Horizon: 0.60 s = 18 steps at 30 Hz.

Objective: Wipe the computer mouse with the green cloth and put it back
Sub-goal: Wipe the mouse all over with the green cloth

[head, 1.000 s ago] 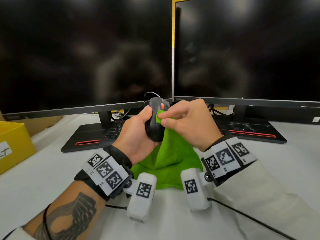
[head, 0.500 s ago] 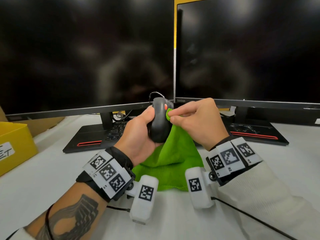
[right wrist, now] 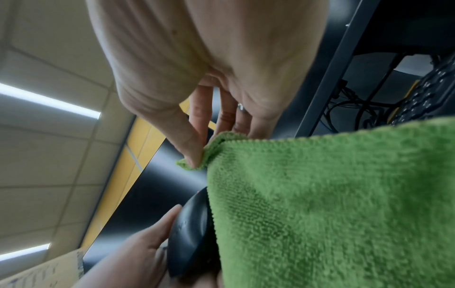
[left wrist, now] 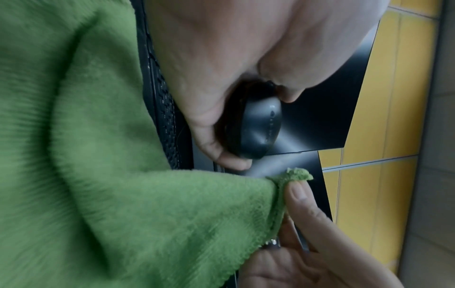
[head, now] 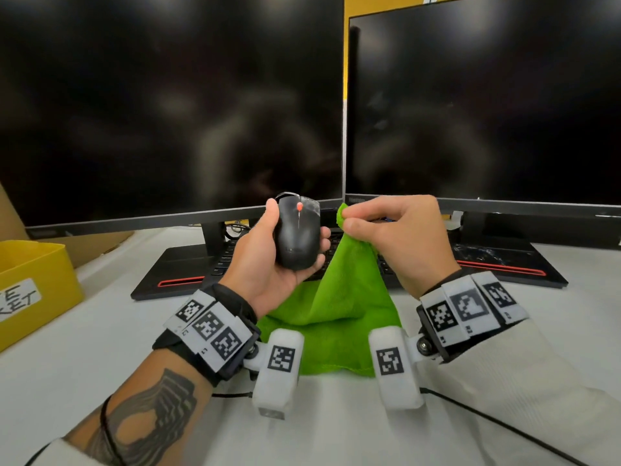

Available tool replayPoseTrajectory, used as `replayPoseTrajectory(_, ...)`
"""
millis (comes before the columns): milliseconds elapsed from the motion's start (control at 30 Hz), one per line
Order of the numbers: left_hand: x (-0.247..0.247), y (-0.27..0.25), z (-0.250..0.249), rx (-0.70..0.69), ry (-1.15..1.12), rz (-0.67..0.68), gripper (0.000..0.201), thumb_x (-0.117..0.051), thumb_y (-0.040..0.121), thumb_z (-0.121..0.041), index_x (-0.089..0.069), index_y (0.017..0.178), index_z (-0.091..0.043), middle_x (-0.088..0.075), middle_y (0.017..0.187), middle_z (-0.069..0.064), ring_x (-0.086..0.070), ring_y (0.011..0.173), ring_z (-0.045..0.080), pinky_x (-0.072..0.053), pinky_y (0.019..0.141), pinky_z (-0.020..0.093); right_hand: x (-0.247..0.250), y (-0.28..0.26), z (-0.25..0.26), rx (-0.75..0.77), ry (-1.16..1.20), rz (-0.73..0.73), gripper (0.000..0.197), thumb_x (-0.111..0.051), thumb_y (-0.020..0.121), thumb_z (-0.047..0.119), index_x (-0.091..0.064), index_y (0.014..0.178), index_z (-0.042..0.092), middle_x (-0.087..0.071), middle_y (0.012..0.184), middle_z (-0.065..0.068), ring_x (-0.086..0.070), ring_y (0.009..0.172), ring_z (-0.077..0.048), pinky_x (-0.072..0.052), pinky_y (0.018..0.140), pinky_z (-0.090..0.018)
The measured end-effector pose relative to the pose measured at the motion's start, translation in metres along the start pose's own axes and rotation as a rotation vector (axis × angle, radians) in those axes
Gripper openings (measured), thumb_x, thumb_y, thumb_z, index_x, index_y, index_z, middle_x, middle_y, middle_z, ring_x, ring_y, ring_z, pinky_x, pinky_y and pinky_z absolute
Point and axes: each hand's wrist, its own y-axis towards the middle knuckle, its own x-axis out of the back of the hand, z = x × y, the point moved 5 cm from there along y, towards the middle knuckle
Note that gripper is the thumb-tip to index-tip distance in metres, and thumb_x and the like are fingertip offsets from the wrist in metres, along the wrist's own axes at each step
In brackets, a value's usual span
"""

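My left hand (head: 268, 260) grips a black wired computer mouse (head: 297, 232) with a red scroll wheel, held up in front of the monitors with its top facing me. The mouse (left wrist: 258, 124) also shows in the left wrist view, and its edge (right wrist: 192, 230) in the right wrist view. My right hand (head: 383, 237) pinches a corner of the green cloth (head: 339, 304) between thumb and forefinger, just right of the mouse and a small gap apart from it. The cloth (right wrist: 332, 204) hangs down to the table, and its pinched corner (left wrist: 295, 175) sits below the mouse.
Two dark monitors (head: 168, 105) (head: 487, 102) stand close behind the hands. Under them lie black keyboards (head: 188, 267) (head: 504, 260) with red stripes. A yellow box (head: 33, 290) sits at the left on the white table (head: 100, 338). A black cable (head: 487, 418) crosses the table near my right sleeve.
The cloth corner was pressed against the mouse; now my right hand has drawn it off to the right. My left hand has turned the mouse so its top faces me.
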Motion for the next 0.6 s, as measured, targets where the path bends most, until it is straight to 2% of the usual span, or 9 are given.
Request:
replayPoseTrajectory(67,-0.001,-0.003,-0.001,0.009,-0.021,-0.022,0.062,-0.040,0.106,-0.058,-0.071,0.115,-0.005,-0.076,0.099,0.016,-0.071,0.083,0.027,-0.058,0.075,0.037,-0.007,-0.002,0.000,-0.002,-0.014,0.041,0.015,-0.084,0.081,-0.002,-0.085,0.087,0.011,-0.082,0.080,-0.001,-0.077,0.074,-0.006,-0.062,0.073,-0.023)
replayPoseTrajectory(167,-0.001,-0.003,0.001,0.022,-0.076,-0.062,0.054,-0.046,0.106,-0.052,-0.064,0.135,-0.011,-0.075,0.125,0.014,-0.074,0.108,0.034,-0.061,0.091,0.049,-0.019,-0.003,-0.001,0.009,-0.065,0.065,0.015,-0.088,0.079,0.006,-0.086,0.081,0.020,-0.083,0.078,-0.002,-0.081,0.081,-0.019,-0.067,0.082,-0.039)
replayPoseTrajectory(233,-0.003,-0.004,0.003,0.020,-0.107,-0.070,0.055,-0.045,0.107,-0.050,-0.059,0.143,-0.011,-0.072,0.133,0.018,-0.070,0.121,0.036,-0.060,0.094,0.052,-0.027,-0.005,-0.003,0.018,-0.090,0.090,0.011,-0.089,0.074,0.016,-0.086,0.078,0.026,-0.083,0.081,0.001,-0.080,0.083,-0.022,-0.066,0.085,-0.046)
replayPoseTrajectory(300,-0.004,-0.004,0.002,0.016,-0.156,-0.085,0.053,-0.045,0.108,-0.047,-0.057,0.144,-0.009,-0.071,0.133,0.021,-0.073,0.114,0.035,-0.062,0.091,0.050,-0.035,-0.006,-0.005,0.035,-0.129,0.138,0.013,-0.087,0.068,0.025,-0.086,0.079,0.032,-0.082,0.084,0.004,-0.078,0.084,-0.017,-0.064,0.086,-0.048)
replayPoseTrajectory(367,-0.005,-0.004,0.000,0.002,-0.221,-0.086,0.051,-0.048,0.108,-0.044,-0.056,0.144,-0.008,-0.073,0.128,0.021,-0.077,0.094,0.032,-0.063,0.087,0.048,-0.036,-0.006,-0.008,0.015,-0.147,0.159,0.016,-0.086,0.064,0.027,-0.085,0.077,0.035,-0.081,0.084,0.002,-0.079,0.086,-0.014,-0.064,0.089,-0.046)
replayPoseTrajectory(400,-0.006,-0.004,-0.001,-0.004,-0.232,-0.086,0.049,-0.049,0.108,-0.043,-0.057,0.143,-0.009,-0.074,0.122,0.021,-0.078,0.088,0.031,-0.063,0.086,0.047,-0.033,-0.005,-0.009,0.003,-0.159,0.147,0.015,-0.087,0.064,0.026,-0.084,0.074,0.036,-0.081,0.081,0.000,-0.079,0.085,-0.016,-0.064,0.089,-0.047)
replayPoseTrajectory(433,-0.006,-0.004,0.000,-0.010,-0.224,-0.091,0.047,-0.049,0.108,-0.041,-0.058,0.141,-0.009,-0.075,0.120,0.020,-0.078,0.087,0.030,-0.063,0.086,0.047,-0.029,-0.003,-0.010,-0.004,-0.162,0.127,0.014,-0.089,0.065,0.024,-0.084,0.071,0.035,-0.081,0.077,-0.001,-0.080,0.082,-0.020,-0.065,0.087,-0.048)
replayPoseTrajectory(533,-0.009,-0.003,0.009,0.001,-0.143,-0.098,0.046,-0.046,0.110,-0.040,-0.062,0.138,-0.007,-0.075,0.126,0.019,-0.075,0.109,0.032,-0.060,0.092,0.049,-0.023,0.001,-0.007,0.011,-0.149,0.065,0.011,-0.087,0.070,0.025,-0.085,0.074,0.036,-0.080,0.077,-0.002,-0.076,0.077,-0.026,-0.063,0.080,-0.049)
replayPoseTrajectory(600,-0.011,-0.004,0.011,0.005,-0.124,-0.092,0.048,-0.045,0.110,-0.041,-0.064,0.135,-0.005,-0.076,0.123,0.021,-0.075,0.108,0.032,-0.061,0.089,0.046,-0.030,-0.003,-0.001,0.067,-0.164,0.134,0.015,-0.082,0.069,0.031,-0.085,0.082,0.038,-0.076,0.082,0.004,-0.071,0.075,-0.022,-0.061,0.078,-0.045)
